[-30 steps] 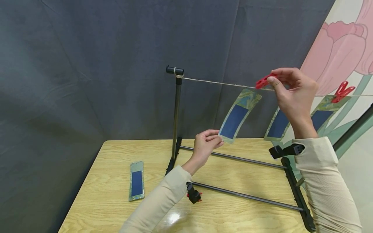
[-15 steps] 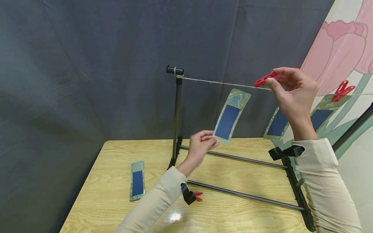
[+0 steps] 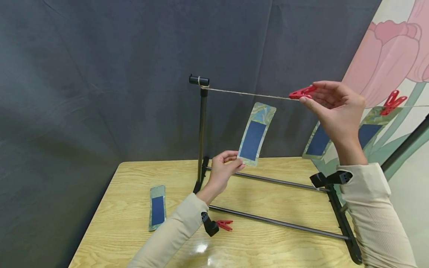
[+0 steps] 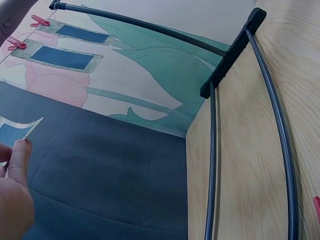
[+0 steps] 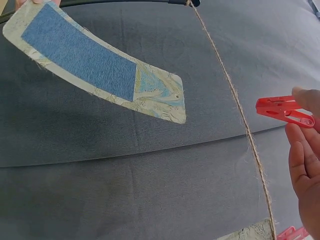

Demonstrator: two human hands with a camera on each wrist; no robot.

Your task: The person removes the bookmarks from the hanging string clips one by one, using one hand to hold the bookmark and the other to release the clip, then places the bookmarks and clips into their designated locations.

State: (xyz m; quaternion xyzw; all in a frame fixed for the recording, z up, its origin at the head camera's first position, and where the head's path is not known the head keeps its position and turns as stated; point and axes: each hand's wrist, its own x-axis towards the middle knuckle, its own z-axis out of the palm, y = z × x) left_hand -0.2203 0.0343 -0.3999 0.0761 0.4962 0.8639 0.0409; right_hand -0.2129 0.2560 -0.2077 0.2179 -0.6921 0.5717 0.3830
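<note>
My left hand (image 3: 221,169) pinches the lower end of a marbled strip with a dark blue panel (image 3: 253,139), like a bookmark. The strip's upper end stands free below the twine line (image 3: 241,92), and in the right wrist view it curves, apart from the twine (image 5: 232,90). Between thumb and fingers of my right hand (image 3: 342,111) is a red clothespin (image 3: 302,92) at the line's height; in the right wrist view this clothespin (image 5: 284,110) is beside the twine, not on it. Two similar strips hang farther right, one under a red clothespin (image 3: 393,103).
A black stand (image 3: 202,123) carries the line, its base bars (image 3: 278,223) low across the wooden table (image 3: 110,223). Another strip (image 3: 157,208) lies at the left. A red clothespin (image 3: 225,225) rests beside my left wrist. A grey curtain (image 3: 134,74) hangs behind.
My left hand has moved left with the strip, whose top has come away from beside the clothespin and stands more upright. The right hand's clothespin has shifted slightly left.
</note>
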